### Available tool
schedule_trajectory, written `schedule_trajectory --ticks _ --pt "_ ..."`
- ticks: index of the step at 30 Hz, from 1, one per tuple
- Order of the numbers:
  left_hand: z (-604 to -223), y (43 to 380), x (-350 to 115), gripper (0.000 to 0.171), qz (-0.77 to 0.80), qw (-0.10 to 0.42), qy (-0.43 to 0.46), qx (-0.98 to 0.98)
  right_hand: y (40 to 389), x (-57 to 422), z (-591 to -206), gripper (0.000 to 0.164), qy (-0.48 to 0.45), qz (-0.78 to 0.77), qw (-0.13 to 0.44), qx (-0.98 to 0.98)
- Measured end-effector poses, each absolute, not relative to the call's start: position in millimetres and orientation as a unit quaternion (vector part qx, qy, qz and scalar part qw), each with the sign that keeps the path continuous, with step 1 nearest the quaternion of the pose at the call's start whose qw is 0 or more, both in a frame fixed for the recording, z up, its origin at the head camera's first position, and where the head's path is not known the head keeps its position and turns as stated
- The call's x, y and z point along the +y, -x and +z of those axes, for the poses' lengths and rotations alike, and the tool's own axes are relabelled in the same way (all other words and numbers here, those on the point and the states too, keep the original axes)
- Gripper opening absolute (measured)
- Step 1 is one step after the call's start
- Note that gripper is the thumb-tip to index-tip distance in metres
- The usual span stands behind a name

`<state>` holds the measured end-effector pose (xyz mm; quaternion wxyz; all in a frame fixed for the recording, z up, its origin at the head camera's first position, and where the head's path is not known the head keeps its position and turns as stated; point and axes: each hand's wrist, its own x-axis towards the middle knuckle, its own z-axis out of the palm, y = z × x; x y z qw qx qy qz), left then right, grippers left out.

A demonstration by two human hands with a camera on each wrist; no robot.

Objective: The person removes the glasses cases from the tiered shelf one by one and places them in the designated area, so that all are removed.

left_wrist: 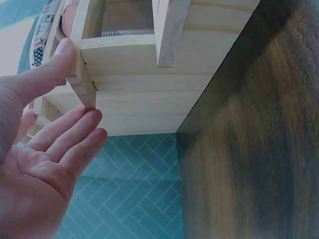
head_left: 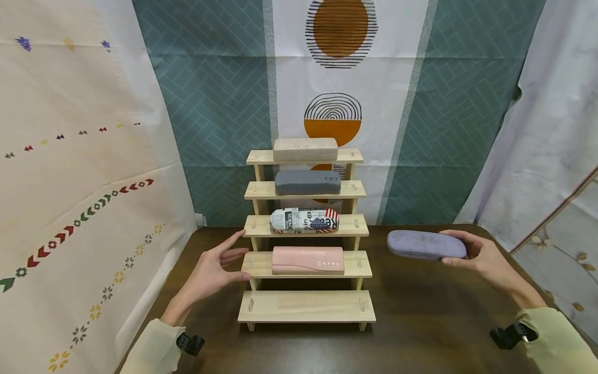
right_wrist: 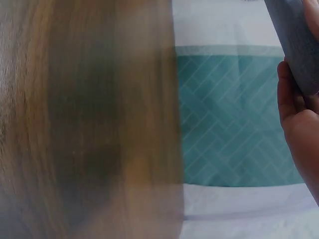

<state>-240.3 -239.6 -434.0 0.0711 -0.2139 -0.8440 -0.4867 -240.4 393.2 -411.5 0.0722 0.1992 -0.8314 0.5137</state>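
Note:
My right hand [head_left: 481,259] grips a purple glasses case [head_left: 426,244] by its right end, off to the right of a stepped wooden stand [head_left: 306,306]. In the right wrist view the case [right_wrist: 299,45] looks dark grey and is cut off by the frame. My left hand [head_left: 212,270] is at the stand's left side, fingers extended and thumb apart, with the fingertips right at the shelf ends. The left wrist view has the thumb and fingers of this hand [left_wrist: 45,149] on either side of a shelf end [left_wrist: 82,84].
Going up the stand are a pink glasses case [head_left: 307,261], a newsprint-patterned case [head_left: 303,221], a dark grey-blue case [head_left: 307,182] and a beige case [head_left: 305,149]. The bottom shelf is bare wood. A dark wooden table [head_left: 420,322] lies beneath, with patterned cloths [head_left: 215,104] hanging behind and beside it.

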Motion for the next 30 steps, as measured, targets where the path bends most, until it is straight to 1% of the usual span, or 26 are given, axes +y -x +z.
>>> schedule_trajectory --ticks 9,16,30 --pt "-434 240 -240 0.105 -0.489 0.072 0.217 -0.842 260 406 -432 0.056 -0.190 0.516 0.049 -0.833" --pt "-434 240 -240 0.104 -0.491 0.071 0.216 -0.841 273 407 -442 0.056 -0.158 0.507 0.027 -0.847" --pt "-433 239 -240 0.104 -0.484 0.074 0.214 -0.845 290 404 -454 0.063 -0.125 0.498 -0.004 -0.858"
